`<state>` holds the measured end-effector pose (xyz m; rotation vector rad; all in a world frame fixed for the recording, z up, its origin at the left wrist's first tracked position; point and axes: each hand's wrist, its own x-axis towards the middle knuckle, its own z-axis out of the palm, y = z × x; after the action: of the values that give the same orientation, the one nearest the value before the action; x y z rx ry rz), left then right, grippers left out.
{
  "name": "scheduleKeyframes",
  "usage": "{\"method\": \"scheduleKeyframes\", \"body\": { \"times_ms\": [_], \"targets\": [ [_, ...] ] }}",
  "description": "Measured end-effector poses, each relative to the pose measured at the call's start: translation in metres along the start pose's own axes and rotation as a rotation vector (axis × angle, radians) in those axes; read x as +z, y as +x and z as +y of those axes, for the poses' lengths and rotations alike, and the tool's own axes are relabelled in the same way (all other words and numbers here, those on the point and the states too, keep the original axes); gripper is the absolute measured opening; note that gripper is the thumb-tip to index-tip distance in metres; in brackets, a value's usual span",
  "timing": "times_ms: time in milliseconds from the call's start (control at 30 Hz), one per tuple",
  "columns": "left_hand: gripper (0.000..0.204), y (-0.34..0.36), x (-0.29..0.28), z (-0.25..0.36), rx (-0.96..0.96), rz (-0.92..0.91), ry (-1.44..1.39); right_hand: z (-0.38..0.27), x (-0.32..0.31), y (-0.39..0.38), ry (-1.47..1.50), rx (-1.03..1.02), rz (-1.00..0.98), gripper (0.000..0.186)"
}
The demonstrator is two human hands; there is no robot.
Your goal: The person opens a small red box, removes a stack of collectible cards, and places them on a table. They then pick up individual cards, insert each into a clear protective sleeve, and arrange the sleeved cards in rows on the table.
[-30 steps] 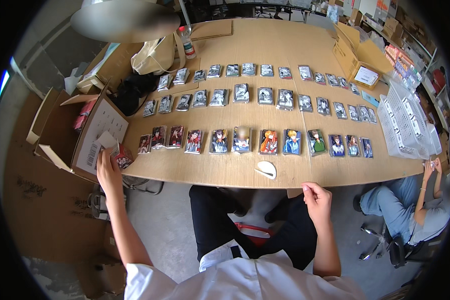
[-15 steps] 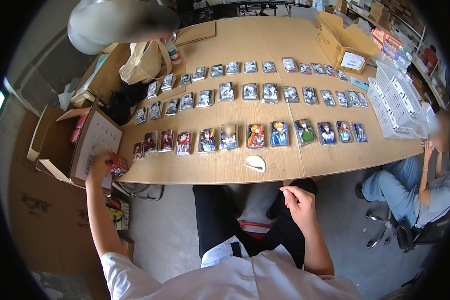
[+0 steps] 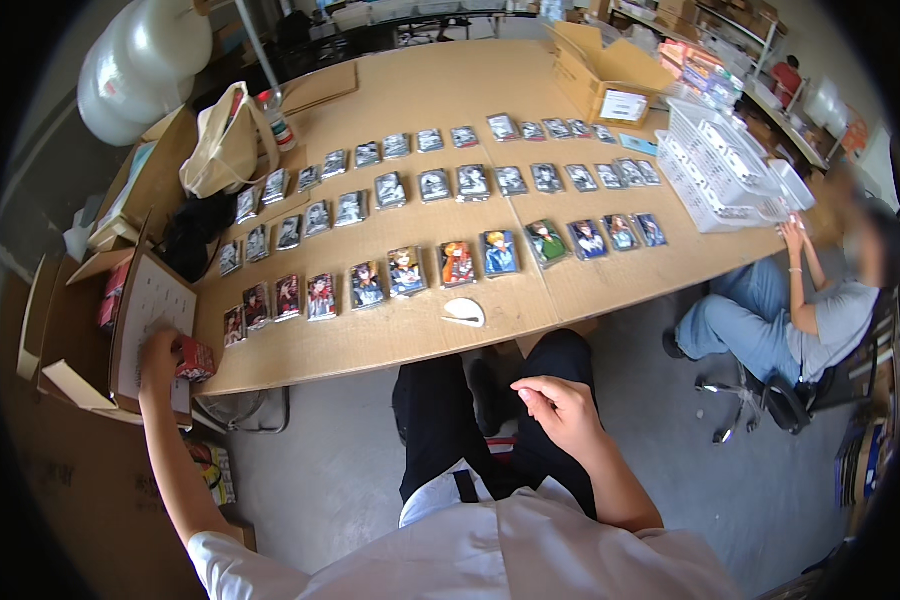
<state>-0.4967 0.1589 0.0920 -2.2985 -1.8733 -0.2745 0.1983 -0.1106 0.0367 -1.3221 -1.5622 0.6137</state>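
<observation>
My left hand (image 3: 160, 352) is blurred at a small red box (image 3: 196, 360) beside the open cardboard carton (image 3: 158, 298); its fingers are unclear. My right hand (image 3: 554, 405) is raised over my lap below the table edge, fingers curled together, their contents hidden. On the table (image 3: 350, 364), the front row holds colour illustrated card packs (image 3: 406, 270); two rows behind hold packs with grey faces (image 3: 435, 183). A white curved tool (image 3: 464, 312) lies near the front edge. More red packs (image 3: 113, 295) show inside the carton.
White plastic baskets (image 3: 710, 180) and an open carton (image 3: 600, 75) stand at the right. A co-worker (image 3: 830, 330) sits there, hands at the table's edge. A cloth bag (image 3: 228, 140), bottle (image 3: 276, 122) and bubble wrap roll (image 3: 145, 70) are at the back left. Shelves (image 3: 725, 35) line the background.
The view has shifted, tilting the table. My left hand has moved from the box's white flap down against the red box. My right hand has drawn back toward my lap, still closed.
</observation>
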Motion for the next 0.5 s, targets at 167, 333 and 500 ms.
{"method": "scheduleKeyframes", "body": {
  "times_ms": [167,333,500],
  "targets": [
    [0.017,0.000,0.024,-0.005,-0.027,0.098,-0.043,-0.022,-0.016,-0.018,-0.061,-0.064,0.031,0.012],
    [0.017,-0.007,0.034,-0.032,-0.009,0.143,-0.140,-0.037,-0.038,-0.033,-0.050,-0.088,0.008,0.011],
    [0.017,-0.003,0.034,-0.016,-0.058,0.123,-0.169,-0.061,-0.059,-0.038,-0.076,-0.160,0.005,0.011]
  ]
}}
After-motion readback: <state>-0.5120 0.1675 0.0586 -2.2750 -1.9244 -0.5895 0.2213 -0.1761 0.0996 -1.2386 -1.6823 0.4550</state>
